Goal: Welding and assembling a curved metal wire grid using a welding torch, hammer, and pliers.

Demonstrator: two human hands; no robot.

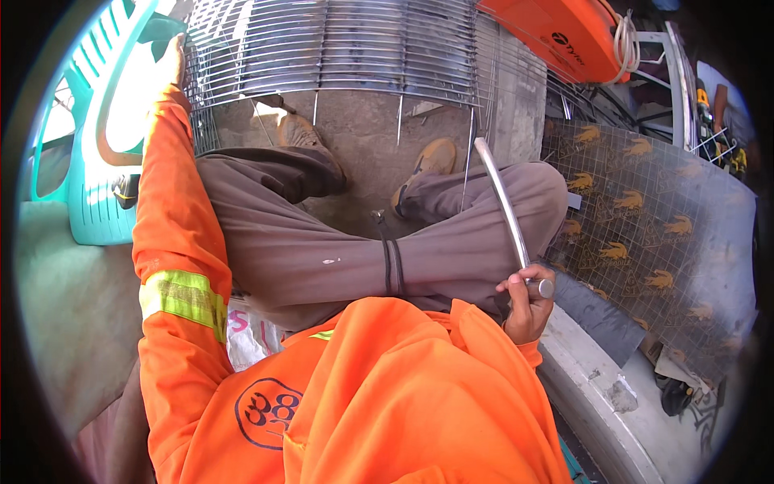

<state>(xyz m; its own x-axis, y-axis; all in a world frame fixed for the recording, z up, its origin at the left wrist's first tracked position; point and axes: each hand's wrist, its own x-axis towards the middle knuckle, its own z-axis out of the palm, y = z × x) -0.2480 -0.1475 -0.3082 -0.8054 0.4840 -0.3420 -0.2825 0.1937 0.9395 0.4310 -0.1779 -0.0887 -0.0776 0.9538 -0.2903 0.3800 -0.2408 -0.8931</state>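
Note:
A curved panel of parallel metal rods, a wire grid (355, 50), stands in front of my legs, with some rod ends pointing down toward the floor. My left hand (175, 63) is stretched far forward to the grid's left edge and appears closed on it; the fingertips are partly hidden. Closed in my right hand (526, 306), by my right knee, is a silver metal bar (506, 202). The bar slants up and away over the knee, tapering to a pale tip, and a short round-ended piece sticks out sideways beside my fingers.
A turquoise plastic chair (105, 202) stands close by my left arm. An orange case (564, 36) with a coiled white cord (626, 48) lies at the far right. Patterned dark sheeting (645, 234) and a concrete ledge (601, 387) border my right side. Another person (730, 101) shows at the right rim.

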